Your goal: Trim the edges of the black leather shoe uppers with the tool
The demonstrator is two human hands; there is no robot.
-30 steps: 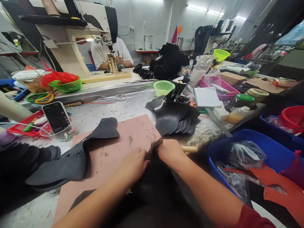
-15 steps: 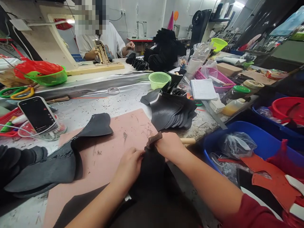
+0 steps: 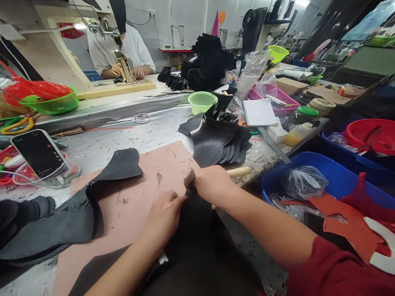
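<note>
My left hand rests with curled fingers on the edge of a black leather piece that lies over the near end of a pink cutting board. My right hand is closed on a small brown-headed tool with a wooden handle, its head pressed at the leather's top edge. A long curved black leather piece lies across the board's left side. A stack of black leather pieces sits just beyond my right hand.
A phone leans on a glass dish at left. Green basket, notebook, bottles and pink tray stand behind. Blue bin with plastic and red leather pieces is at right. Another person sits at a sewing machine across the table.
The view has shifted slightly. My right hand has turned the tool's head down toward the leather's edge, and my left hand has stayed on the leather.
</note>
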